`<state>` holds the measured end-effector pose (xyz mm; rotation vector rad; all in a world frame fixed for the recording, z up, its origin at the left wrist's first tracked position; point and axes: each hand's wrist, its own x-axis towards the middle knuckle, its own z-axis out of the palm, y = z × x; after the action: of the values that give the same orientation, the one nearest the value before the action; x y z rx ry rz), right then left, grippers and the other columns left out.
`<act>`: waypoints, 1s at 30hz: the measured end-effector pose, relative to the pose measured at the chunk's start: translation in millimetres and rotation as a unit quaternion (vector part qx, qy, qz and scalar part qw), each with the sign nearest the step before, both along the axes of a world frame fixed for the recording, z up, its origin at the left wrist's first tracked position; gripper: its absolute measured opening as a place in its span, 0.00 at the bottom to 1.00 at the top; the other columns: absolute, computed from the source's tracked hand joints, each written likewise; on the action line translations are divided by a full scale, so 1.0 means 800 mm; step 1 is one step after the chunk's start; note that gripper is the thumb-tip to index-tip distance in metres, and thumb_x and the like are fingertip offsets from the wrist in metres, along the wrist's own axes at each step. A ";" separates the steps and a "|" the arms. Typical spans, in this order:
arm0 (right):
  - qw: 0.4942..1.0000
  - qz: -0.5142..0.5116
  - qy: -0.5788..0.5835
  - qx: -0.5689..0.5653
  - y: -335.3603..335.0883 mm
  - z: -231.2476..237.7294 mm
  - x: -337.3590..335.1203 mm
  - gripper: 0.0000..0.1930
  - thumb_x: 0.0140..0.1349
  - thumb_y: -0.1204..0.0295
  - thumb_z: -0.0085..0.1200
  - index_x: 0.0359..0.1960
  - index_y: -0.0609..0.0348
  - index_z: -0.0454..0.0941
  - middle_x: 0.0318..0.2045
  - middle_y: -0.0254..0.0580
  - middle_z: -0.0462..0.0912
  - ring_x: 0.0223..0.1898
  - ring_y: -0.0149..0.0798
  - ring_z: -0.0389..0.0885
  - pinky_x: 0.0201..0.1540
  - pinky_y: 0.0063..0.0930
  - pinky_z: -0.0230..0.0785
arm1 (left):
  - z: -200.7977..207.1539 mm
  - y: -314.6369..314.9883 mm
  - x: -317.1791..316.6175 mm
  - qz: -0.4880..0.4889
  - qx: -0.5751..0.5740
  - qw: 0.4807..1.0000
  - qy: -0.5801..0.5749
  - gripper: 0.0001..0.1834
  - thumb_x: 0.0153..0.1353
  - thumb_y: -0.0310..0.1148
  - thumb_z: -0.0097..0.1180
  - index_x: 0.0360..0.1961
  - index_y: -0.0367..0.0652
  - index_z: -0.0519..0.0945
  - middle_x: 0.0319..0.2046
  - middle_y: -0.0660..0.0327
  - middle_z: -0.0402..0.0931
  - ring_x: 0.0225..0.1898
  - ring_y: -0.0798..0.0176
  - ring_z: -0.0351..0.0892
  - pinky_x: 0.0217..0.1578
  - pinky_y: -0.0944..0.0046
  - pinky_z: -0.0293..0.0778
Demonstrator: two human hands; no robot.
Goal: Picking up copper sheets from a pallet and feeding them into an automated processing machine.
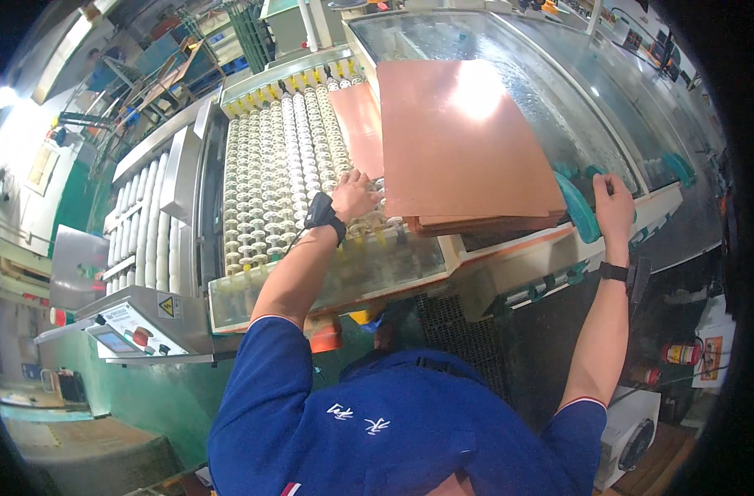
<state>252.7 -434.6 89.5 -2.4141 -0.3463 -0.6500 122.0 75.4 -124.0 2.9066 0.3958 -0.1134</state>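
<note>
My left hand (pixel 356 197) lies over the wheel conveyor (pixel 269 182), fingers spread, beside the near end of a small copper sheet (pixel 357 124). That sheet rests on the wheels, partly hidden by a stack of larger copper sheets (pixel 468 149). The stack lies on the machine's glass cover, right of my left hand. My right hand (pixel 614 205) is beyond the stack's right edge with its fingers curled. A teal handle (pixel 593 172) shows behind it; whether the fingers grip it or something else is hidden. Another teal handle (pixel 579 208) stands between the stack and this hand.
Wet glass covers (pixel 592 74) extend to the far right. At left are white rollers (pixel 150 223) and a control panel (pixel 129 335) with a red knob. A clear guard (pixel 336 281) edges the conveyor's near side. Fire extinguishers (pixel 681 354) stand at lower right.
</note>
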 end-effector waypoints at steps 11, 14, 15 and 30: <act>1.000 -0.005 -0.011 0.003 -0.005 -0.005 0.003 0.17 0.68 0.58 0.56 0.36 0.62 0.82 0.27 0.50 0.83 0.30 0.48 0.80 0.36 0.38 0.70 | 0.177 -0.099 -0.046 0.140 -0.783 0.562 -0.226 0.13 0.73 0.41 0.54 0.40 0.41 0.78 0.31 0.68 0.76 0.29 0.74 0.71 0.30 0.71 0.70; 1.000 -0.001 -0.005 -0.003 0.000 -0.005 0.001 0.17 0.68 0.58 0.56 0.36 0.62 0.82 0.27 0.49 0.82 0.29 0.48 0.80 0.36 0.38 0.70 | 0.209 -0.109 -0.062 0.110 -0.661 0.715 -0.202 0.12 0.73 0.38 0.55 0.41 0.38 0.79 0.30 0.66 0.77 0.29 0.71 0.73 0.32 0.69 0.73; 1.000 0.001 -0.008 -0.004 0.002 -0.001 0.000 0.17 0.68 0.58 0.56 0.36 0.62 0.82 0.26 0.49 0.82 0.29 0.47 0.80 0.36 0.38 0.70 | 0.214 -0.109 -0.063 0.118 -0.641 0.727 -0.215 0.08 0.71 0.33 0.57 0.36 0.39 0.78 0.28 0.66 0.76 0.27 0.73 0.72 0.31 0.71 0.71; 1.000 -0.009 0.004 -0.016 -0.005 -0.010 0.010 0.19 0.68 0.55 0.55 0.38 0.61 0.83 0.29 0.49 0.84 0.32 0.49 0.82 0.39 0.39 0.72 | 0.107 0.123 -0.182 0.255 -0.604 0.618 -0.435 0.10 0.73 0.28 0.48 0.38 0.36 0.80 0.36 0.60 0.82 0.35 0.66 0.81 0.37 0.65 0.77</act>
<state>260.7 -438.6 81.4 -2.4518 -0.3329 -0.6469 -23.6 174.2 -38.1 1.1661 0.5866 0.7719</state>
